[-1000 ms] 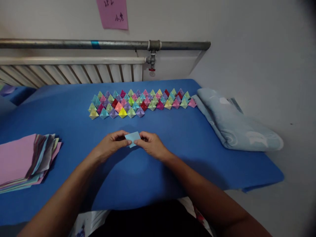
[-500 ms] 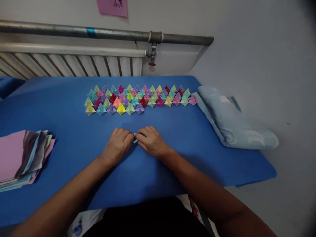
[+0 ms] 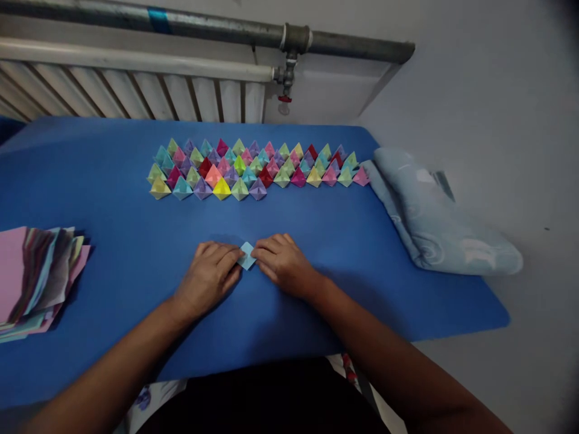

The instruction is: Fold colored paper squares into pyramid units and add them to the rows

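A small folded light-blue paper [image 3: 246, 255] lies on the blue mat [image 3: 136, 265] between my hands. My left hand [image 3: 208, 275] rests palm down with curled fingers pressing the paper's left edge. My right hand [image 3: 281, 263] presses its right edge, fingertips together on it. Behind them, several rows of small folded paper pyramids [image 3: 253, 169] in many colours stand side by side on the mat.
A stack of coloured paper sheets [image 3: 36, 274] lies at the left edge. A folded pale-blue cloth [image 3: 434, 217] sits at the mat's right end. A radiator [image 3: 136, 90] and a metal pipe with a valve [image 3: 289, 54] run along the wall behind.
The blue paper was held up between both hands a second ago; it now lies lower, pressed onto the mat. The view has tilted down and the pink wall note has left the picture.
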`<action>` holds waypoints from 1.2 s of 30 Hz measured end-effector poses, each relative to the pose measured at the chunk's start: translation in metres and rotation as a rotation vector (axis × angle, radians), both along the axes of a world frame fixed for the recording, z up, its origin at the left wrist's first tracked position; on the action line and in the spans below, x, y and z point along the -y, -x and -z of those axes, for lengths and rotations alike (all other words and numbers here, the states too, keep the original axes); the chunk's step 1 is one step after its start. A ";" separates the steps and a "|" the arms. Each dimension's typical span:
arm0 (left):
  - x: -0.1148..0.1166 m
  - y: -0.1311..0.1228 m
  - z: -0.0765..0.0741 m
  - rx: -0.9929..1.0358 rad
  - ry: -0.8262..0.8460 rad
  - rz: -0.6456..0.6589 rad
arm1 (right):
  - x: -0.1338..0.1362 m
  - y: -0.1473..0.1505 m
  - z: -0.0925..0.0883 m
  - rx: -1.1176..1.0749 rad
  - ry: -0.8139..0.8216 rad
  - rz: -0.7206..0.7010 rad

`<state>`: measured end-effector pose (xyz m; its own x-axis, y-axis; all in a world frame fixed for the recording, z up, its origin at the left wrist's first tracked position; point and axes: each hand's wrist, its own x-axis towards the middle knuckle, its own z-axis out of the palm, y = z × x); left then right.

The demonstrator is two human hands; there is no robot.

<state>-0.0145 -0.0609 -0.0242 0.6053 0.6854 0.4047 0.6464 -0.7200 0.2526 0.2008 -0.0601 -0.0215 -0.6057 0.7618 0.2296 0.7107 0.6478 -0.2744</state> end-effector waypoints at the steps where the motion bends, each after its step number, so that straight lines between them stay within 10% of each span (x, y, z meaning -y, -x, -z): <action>1: -0.001 0.000 0.000 0.002 0.003 0.005 | 0.001 0.000 0.000 -0.010 0.003 0.008; 36: -0.026 -0.006 0.003 0.003 0.246 -0.197 | -0.002 0.016 -0.009 -0.130 0.285 0.395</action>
<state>-0.0086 -0.0344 -0.0270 0.4505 0.8669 0.2133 0.7663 -0.4980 0.4060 0.1847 -0.0585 -0.0127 -0.2387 0.9705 0.0333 0.8344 0.2225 -0.5042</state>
